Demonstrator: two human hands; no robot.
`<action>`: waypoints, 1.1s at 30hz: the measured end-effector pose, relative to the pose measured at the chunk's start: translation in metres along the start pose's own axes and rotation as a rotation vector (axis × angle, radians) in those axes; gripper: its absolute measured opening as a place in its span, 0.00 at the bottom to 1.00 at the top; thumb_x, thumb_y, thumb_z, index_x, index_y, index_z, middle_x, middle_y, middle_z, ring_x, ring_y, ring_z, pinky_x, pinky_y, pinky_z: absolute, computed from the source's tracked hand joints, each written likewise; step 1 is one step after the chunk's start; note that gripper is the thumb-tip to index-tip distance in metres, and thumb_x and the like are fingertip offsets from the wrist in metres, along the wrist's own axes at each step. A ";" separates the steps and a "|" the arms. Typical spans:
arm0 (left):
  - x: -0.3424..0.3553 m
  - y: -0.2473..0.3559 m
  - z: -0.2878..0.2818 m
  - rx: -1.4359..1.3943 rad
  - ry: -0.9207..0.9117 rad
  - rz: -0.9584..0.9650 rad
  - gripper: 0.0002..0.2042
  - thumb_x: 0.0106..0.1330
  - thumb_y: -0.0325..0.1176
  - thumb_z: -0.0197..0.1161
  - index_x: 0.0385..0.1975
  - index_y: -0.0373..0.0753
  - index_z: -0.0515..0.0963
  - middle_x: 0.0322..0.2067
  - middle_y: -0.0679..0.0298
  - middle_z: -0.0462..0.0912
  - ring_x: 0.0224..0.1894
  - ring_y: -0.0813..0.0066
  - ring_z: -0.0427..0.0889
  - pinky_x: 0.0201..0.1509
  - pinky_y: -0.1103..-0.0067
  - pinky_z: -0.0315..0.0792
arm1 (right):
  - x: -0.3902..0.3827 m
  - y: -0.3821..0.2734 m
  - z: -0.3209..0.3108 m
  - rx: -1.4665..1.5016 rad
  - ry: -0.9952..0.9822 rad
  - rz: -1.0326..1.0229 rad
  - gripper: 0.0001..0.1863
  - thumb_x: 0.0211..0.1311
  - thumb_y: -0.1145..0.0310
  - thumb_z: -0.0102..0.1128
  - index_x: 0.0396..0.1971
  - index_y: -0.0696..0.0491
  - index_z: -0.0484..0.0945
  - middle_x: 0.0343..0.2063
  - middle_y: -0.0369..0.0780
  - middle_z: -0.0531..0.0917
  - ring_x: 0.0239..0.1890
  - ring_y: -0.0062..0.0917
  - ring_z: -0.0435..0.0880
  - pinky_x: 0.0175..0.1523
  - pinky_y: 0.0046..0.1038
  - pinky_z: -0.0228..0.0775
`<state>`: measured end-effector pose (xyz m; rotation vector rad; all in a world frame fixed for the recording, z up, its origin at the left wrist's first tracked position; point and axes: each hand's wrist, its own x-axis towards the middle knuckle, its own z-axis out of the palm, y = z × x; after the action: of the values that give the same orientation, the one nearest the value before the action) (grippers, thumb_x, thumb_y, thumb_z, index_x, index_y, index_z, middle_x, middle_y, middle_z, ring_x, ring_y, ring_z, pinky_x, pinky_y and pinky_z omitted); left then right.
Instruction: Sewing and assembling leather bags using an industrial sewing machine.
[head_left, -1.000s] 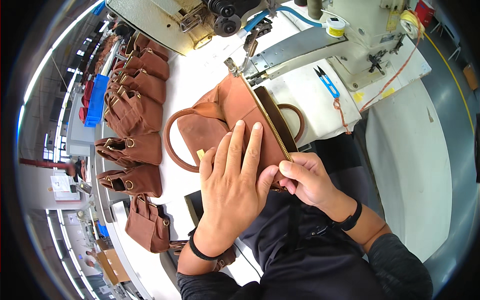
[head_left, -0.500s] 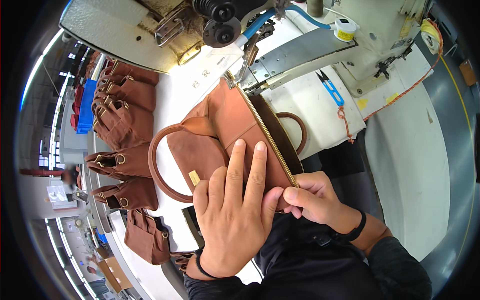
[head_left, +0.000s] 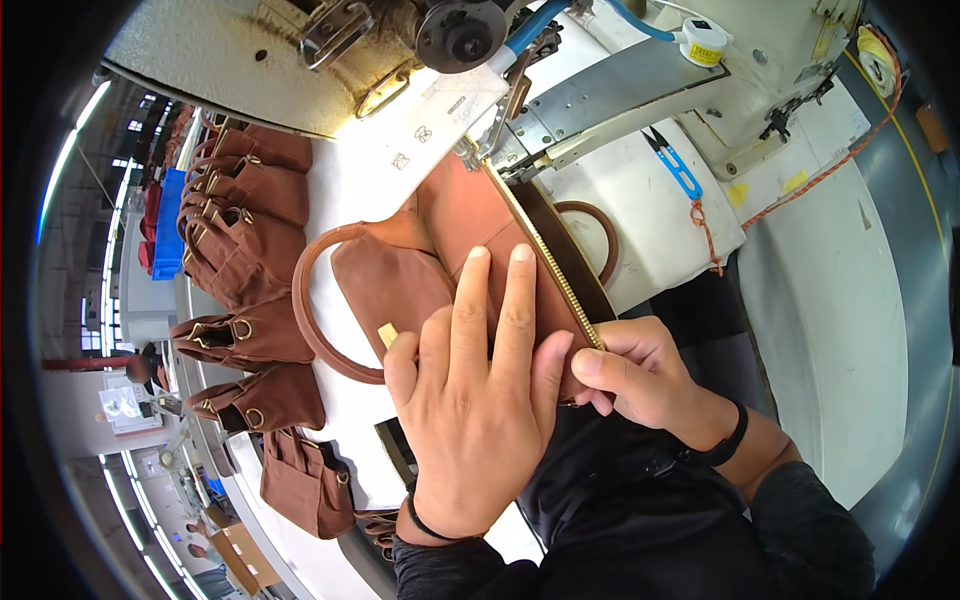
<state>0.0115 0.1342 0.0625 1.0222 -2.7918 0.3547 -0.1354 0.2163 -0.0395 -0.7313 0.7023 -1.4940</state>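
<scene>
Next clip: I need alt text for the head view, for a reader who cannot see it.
A person's left hand presses flat on a brown leather bag at a sewing machine, while the right hand pinches the bag's zipper edge near its end. More brown bags lie in a row to the left, and blue thread snips rest on the white machine table.

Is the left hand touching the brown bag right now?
Touching. The head view shows the left hand pressed flat on the brown bag, fingers spread over the leather beside the zipper.
</scene>
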 end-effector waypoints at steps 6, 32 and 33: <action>0.015 -0.007 0.007 -0.069 0.063 -0.015 0.26 0.76 0.45 0.63 0.70 0.41 0.79 0.63 0.57 0.83 0.49 0.67 0.82 0.59 0.69 0.64 | 0.020 0.002 0.000 0.068 0.011 -0.024 0.15 0.83 0.63 0.59 0.37 0.58 0.85 0.29 0.35 0.84 0.25 0.13 0.76 0.32 0.19 0.69; 0.046 -0.025 0.031 -0.207 0.223 0.016 0.19 0.78 0.37 0.62 0.64 0.36 0.81 0.60 0.54 0.85 0.56 0.58 0.83 0.64 0.64 0.67 | 0.065 0.006 -0.010 0.138 0.086 -0.075 0.16 0.80 0.62 0.63 0.32 0.56 0.85 0.28 0.34 0.83 0.25 0.13 0.75 0.31 0.19 0.66; 0.045 -0.024 0.032 -0.222 0.227 0.016 0.20 0.78 0.35 0.61 0.65 0.36 0.80 0.61 0.54 0.84 0.57 0.57 0.82 0.66 0.63 0.67 | 0.066 0.006 -0.010 0.119 0.093 -0.072 0.16 0.80 0.62 0.63 0.32 0.56 0.85 0.28 0.34 0.83 0.25 0.13 0.75 0.31 0.20 0.66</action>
<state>-0.0085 0.0802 0.0451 0.8521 -2.5673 0.1467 -0.1415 0.1498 -0.0479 -0.6052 0.6561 -1.6291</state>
